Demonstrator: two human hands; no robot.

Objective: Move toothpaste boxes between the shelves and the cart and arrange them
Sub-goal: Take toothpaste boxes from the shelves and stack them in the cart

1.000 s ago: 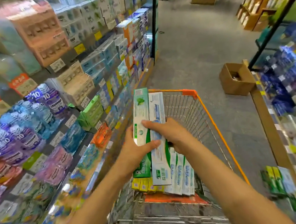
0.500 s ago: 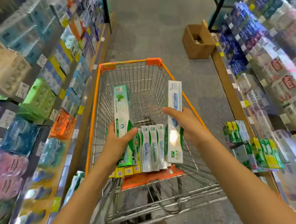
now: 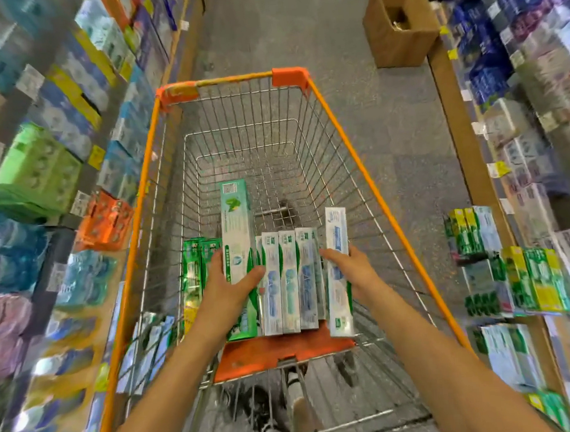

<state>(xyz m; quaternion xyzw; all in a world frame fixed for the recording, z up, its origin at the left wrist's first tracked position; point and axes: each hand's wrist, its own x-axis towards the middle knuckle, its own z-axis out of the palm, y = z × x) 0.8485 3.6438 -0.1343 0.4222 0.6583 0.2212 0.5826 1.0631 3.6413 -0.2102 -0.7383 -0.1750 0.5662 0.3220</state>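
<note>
The shopping cart (image 3: 345, 137) stands in the aisle between two shelf runs, its orange rim close to the left shelves (image 3: 69, 136) and with a wider strip of grey floor (image 3: 399, 133) open on its right side. The far half of the wire basket holds nothing, so there is room ahead of the boxes.

The left hand (image 3: 229, 287) grips a green-and-white toothpaste box (image 3: 236, 226), thumb over its front face and fingers (image 3: 217, 264) curled round its left edge; the box lies lengthwise above the basket's near end, its far end pointing toward the cart's front. The right hand (image 3: 348, 272) grips a white-and-blue toothpaste box (image 3: 338, 279) from its right edge, fingers wrapped onto its face. This box sits just beside the right end of a row of white toothpaste boxes (image 3: 290, 283) resting side by side at the basket's near end, above the orange child-seat flap (image 3: 280, 354). Dark green toothpaste boxes (image 3: 193, 273) lie to the left of the held green box, near the left wire wall.

A cardboard carton (image 3: 398, 29) stands open on the floor against the right shelves (image 3: 526, 172), well ahead of the cart. More green and yellow toothpaste boxes (image 3: 531, 279) stand on the lower right shelf.
</note>
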